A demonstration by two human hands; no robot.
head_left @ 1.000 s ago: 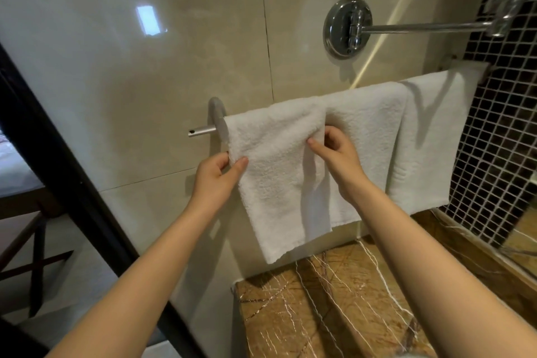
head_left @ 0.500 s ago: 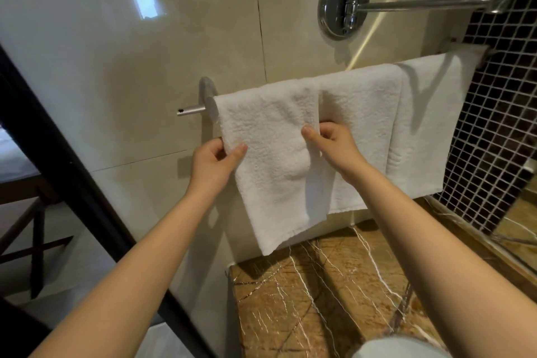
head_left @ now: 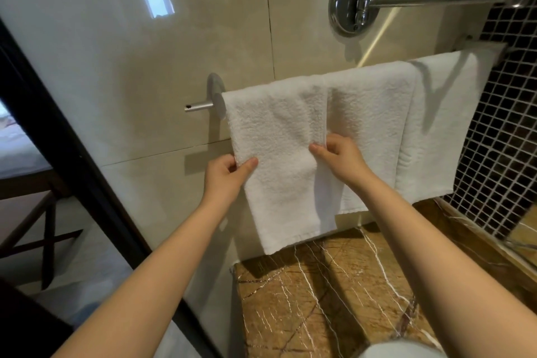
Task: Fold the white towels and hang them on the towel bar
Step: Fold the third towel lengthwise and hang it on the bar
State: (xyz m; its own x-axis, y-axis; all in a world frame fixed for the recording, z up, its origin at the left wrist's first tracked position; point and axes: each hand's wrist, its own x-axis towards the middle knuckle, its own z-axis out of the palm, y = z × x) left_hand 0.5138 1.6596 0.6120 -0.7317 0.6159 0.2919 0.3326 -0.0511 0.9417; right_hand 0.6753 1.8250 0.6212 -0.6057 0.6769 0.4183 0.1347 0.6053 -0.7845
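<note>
White towel (head_left: 276,154) hung over towel bar (head_left: 197,106) at frame centre, left edge pinched by thumb and fingers of left hand (head_left: 225,176), right edge pinched by right hand (head_left: 340,155); recommended: tug both edges down evenly, squaring hem level, clear of neighbouring towel (head_left: 369,125).

Above the fingers (head_left: 318,150), most of the towel bar (head_left: 197,106) is hidden under the white towels (head_left: 276,136), and its right end is blurred.
</note>
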